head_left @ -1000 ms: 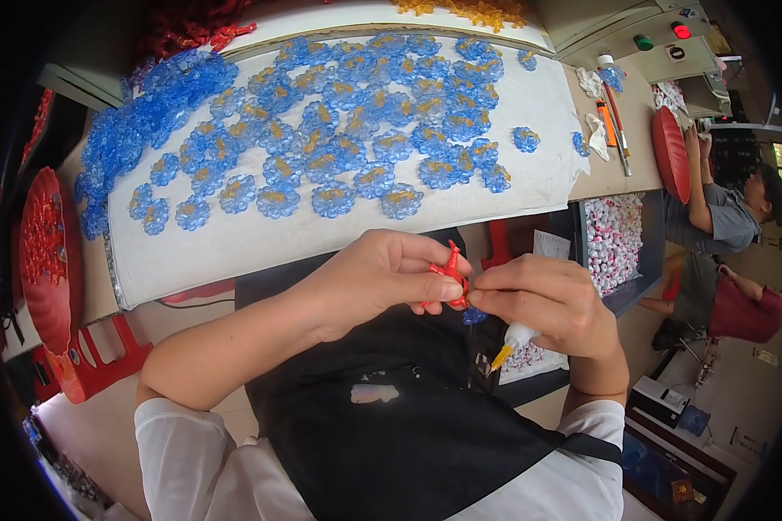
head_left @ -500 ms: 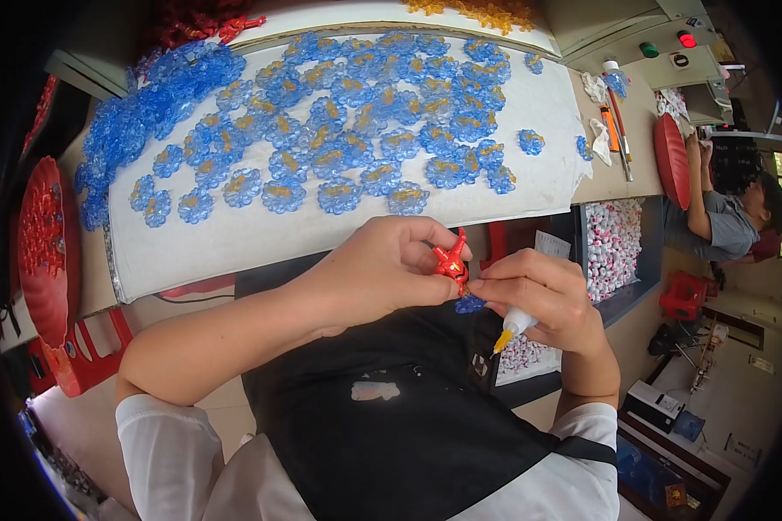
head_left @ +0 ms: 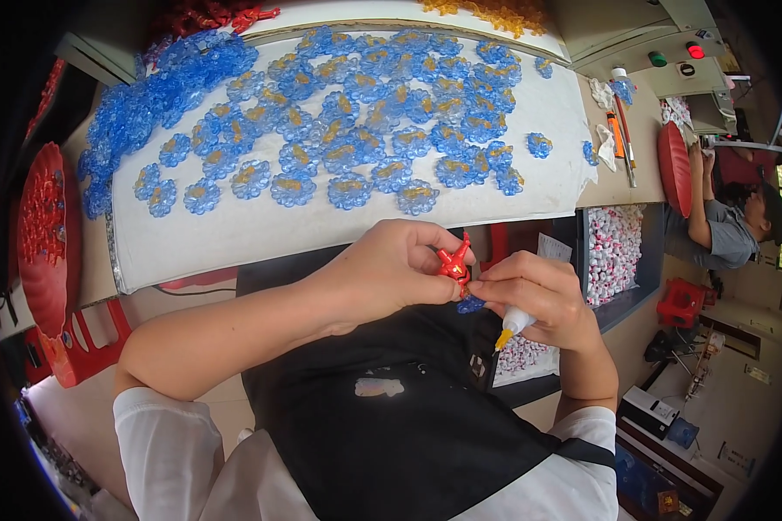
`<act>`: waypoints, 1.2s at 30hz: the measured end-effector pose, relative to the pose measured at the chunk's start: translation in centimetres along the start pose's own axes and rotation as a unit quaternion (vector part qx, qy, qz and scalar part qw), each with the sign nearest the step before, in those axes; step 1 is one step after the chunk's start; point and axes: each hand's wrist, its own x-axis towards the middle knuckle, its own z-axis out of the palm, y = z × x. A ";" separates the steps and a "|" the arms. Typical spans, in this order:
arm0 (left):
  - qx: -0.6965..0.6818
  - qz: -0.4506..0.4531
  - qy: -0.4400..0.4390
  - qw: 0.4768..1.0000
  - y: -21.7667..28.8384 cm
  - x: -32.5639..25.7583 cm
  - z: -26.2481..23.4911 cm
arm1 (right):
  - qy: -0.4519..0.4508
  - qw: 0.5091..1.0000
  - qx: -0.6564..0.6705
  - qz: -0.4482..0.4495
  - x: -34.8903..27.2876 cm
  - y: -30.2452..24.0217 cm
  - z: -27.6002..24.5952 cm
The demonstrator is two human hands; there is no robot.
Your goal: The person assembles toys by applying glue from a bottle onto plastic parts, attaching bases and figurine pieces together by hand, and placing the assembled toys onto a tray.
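Note:
Over my lap, near the table's front edge, my left hand [head_left: 400,265] is closed on a small shiny red toy figure [head_left: 453,263] with pointed tips. Just under the figure shows a dark blue translucent piece [head_left: 470,305]. My right hand [head_left: 543,295] pinches at the figure's lower end with thumb and forefinger, close to that blue piece. Its other fingers are wrapped round a white squeeze bottle [head_left: 519,320] with a yellow nozzle pointing down and left. What exactly the right fingertips grip is partly hidden.
Many blue, flower-shaped translucent pieces [head_left: 347,190] with orange centres lie on the white-covered table [head_left: 261,234]. A heap of blue pieces [head_left: 161,95] rises at left, beside a red tray [head_left: 48,252] of red parts. A bin [head_left: 614,252] of white-and-pink parts stands right; a co-worker [head_left: 730,226] sits beyond.
The view has shifted slightly, moving the table a little in the picture. My two hands keep nearly the same hold on the red toy figure and the bottle.

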 end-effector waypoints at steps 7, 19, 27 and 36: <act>-0.006 0.004 -0.014 1.000 -0.1 -0.2 0.1 | 0.000 1.000 0.003 0.002 -0.1 -0.1 0.1; -0.012 0.002 -0.010 1.000 -0.5 -0.5 0.1 | 0.002 1.000 0.007 0.004 -0.2 -0.2 0.4; -0.008 0.002 -0.009 1.000 0.0 -0.6 -0.7 | -0.003 1.000 0.008 -0.006 0.9 0.1 0.4; 0.062 0.231 0.004 0.971 -1.0 -2.1 -2.0 | 0.044 0.991 -0.122 -0.037 2.8 -2.1 1.6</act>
